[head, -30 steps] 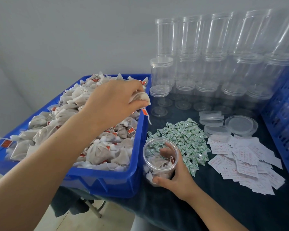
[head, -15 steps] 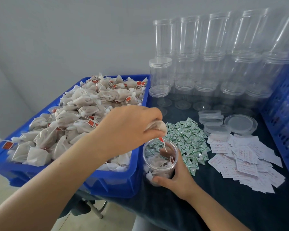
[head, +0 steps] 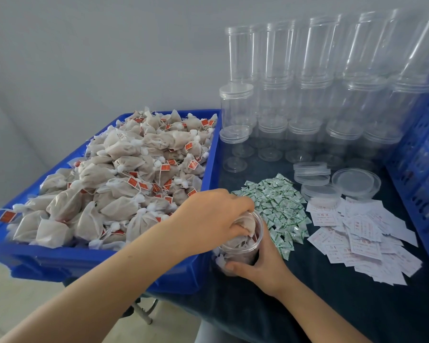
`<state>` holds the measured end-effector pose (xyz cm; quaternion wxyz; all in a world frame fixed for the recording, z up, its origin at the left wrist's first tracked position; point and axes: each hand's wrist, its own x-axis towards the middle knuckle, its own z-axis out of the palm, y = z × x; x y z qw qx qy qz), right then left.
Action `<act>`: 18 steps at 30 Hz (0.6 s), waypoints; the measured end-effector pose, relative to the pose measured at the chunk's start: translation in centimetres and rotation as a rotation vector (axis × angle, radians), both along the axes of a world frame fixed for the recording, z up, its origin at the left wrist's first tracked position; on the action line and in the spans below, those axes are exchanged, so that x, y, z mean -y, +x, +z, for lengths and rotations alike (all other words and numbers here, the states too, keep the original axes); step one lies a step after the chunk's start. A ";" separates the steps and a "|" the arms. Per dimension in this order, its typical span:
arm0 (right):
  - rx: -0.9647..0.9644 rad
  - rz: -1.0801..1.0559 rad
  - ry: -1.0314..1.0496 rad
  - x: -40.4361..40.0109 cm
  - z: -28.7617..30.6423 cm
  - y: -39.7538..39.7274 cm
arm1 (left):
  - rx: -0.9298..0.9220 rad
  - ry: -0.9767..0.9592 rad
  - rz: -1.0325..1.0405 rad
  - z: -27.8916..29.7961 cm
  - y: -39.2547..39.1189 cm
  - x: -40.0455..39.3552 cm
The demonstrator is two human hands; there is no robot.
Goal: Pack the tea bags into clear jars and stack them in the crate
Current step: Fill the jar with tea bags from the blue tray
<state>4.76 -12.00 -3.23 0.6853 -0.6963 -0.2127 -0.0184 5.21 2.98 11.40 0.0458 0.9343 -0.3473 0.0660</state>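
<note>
Green sachets (head: 275, 206), perhaps desiccant, lie beside the held jar (head: 243, 246).

The tea bags (head: 124, 184) are matt, gauzy white cloth with red paper tags. Their bin (head: 212, 154) is smooth, glossy blue plastic. The jars (head: 280, 95) and lids (head: 356, 180) are clear, shiny plastic. The sachets (head: 278, 209) look glossy; the slips (head: 357, 238) are matt paper. Dark cloth (head: 307, 305) covers the table.
</note>
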 end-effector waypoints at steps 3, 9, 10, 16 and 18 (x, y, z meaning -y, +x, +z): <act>0.006 0.006 0.001 0.0 -0.1 0.0 | 0.010 -0.020 -0.016 -0.4 0.2 0.2; -0.005 0.013 0.010 0.0 -0.1 0.0 | -0.019 0.041 -0.013 -0.9 0.4 0.4; -0.012 0.011 0.010 0.1 -0.1 0.0 | -0.041 0.056 -0.011 -1.0 0.4 0.6; -0.025 -0.004 0.001 0.0 -0.2 -0.1 | -0.111 0.155 0.021 -0.6 0.6 1.3; -0.020 -0.004 0.005 0.0 -0.2 0.0 | -0.137 0.208 0.031 -0.4 0.7 1.7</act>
